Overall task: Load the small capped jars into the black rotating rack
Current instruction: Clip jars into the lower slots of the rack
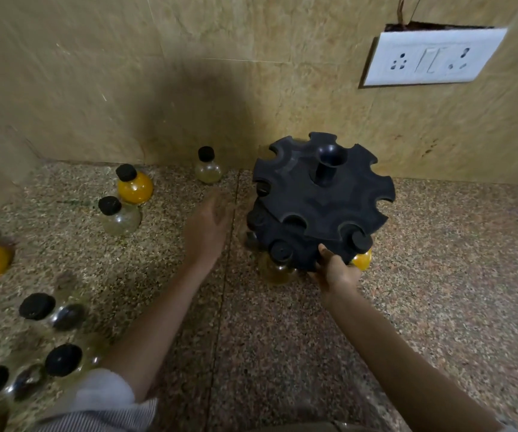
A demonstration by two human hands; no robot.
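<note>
Right now, in the head view, the black rack [323,198] stands near the worktop's [438,275] back edge, by the wall. The right hand [338,269] pinches its lower tier's rim, beside a capped jar [278,260] hanging in a slot. The left hand [209,226], fingers loosely spread and holding nothing, hovers just left of the rack. More jars [134,183] stand toward the worktop's left edge and back-left corner.
</note>
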